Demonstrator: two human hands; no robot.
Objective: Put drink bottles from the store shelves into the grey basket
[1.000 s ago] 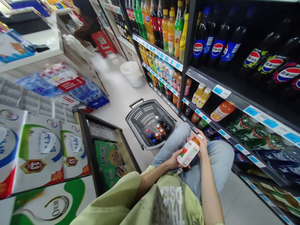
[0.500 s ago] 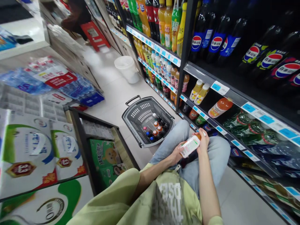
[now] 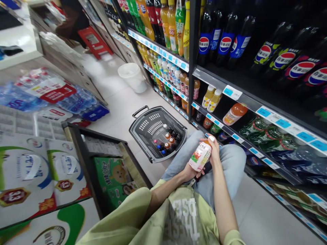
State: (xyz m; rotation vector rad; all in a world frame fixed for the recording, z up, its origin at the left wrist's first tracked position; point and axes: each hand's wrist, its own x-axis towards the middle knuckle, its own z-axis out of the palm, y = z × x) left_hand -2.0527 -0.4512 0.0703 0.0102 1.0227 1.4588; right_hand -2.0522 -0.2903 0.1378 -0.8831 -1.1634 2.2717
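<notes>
Between my two hands, above my lap, is a juice bottle [image 3: 200,154] with a white cap and a pale label with red and green pictures. My left hand [image 3: 189,172] closes around its lower end. Up by the cap, my right hand [image 3: 214,150] grips the bottle's shoulder. The bottle is tilted, its cap pointing up and away from me. On the floor ahead, beyond my knee, stands a grey shopping basket [image 3: 139,134] with several bottles inside, their caps orange, blue, white, pink and dark.
Drink shelves [image 3: 251,108] run along my right side, close to my knee. Stacked cartons [image 3: 28,173] and a dark-framed rack [image 3: 83,163] stand on the left. Farther off are wrapped water bottles [image 3: 84,102], a white bucket [image 3: 133,76], a red stool [image 3: 94,42] and a seated person.
The bottle has been turned in my hands, so a picture side of the label now shows instead of the mostly plain text side. It also stands more upright. My view has shifted slightly.
</notes>
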